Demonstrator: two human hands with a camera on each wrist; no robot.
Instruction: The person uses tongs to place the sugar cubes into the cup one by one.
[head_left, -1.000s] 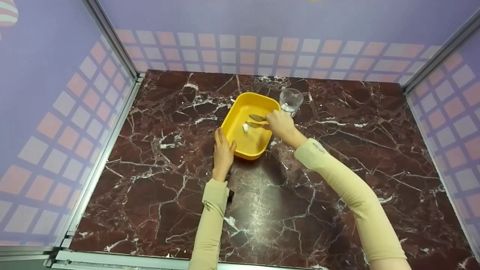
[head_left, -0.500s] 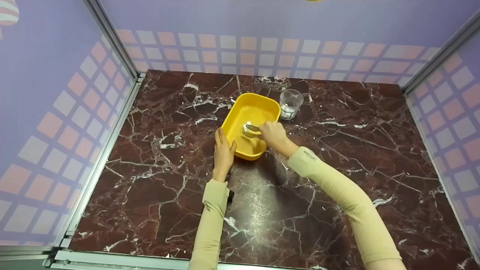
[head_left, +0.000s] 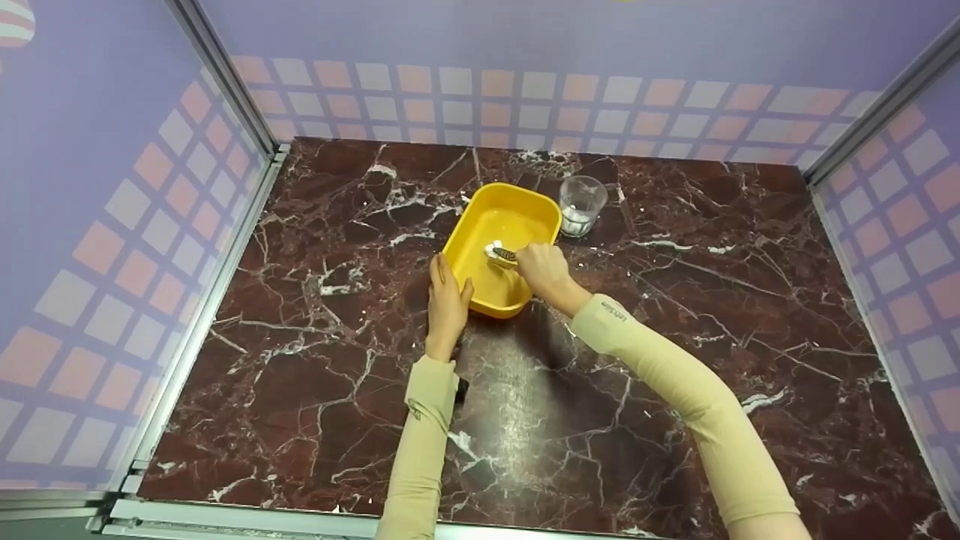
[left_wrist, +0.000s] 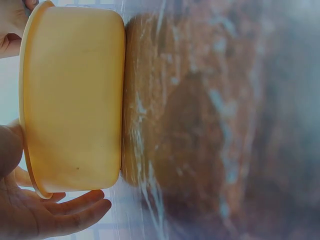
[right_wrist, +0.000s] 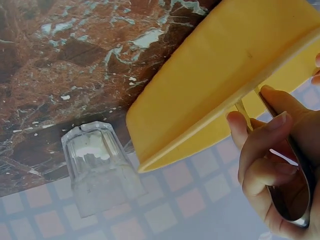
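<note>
A yellow plastic tub (head_left: 466, 232) stands on the marbled table. My left hand (head_left: 448, 311) grips its left side, thumb at the rim and fingers along the outer wall, as the left wrist view shows. My right hand (head_left: 544, 271) holds metal tongs (head_left: 505, 256), their tips low inside the tub beside small white pieces (head_left: 492, 247). From the head view I cannot tell whether the tips pinch a piece. In the right wrist view the bent end of the tongs (right_wrist: 300, 220) sits in the palm, and the tub wall hides the tips.
A clear glass (head_left: 583, 204) with white pieces at its bottom stands just right of the tub's far end. White crumbs or specks dot the dark red table (head_left: 337, 420). Patterned panels (head_left: 525, 97) wall in the back and both sides.
My right hand has moved toward me and slightly left, bringing the tongs from the tub's right side to the white pieces. The tips have drawn closer together. My left hand stays put.
</note>
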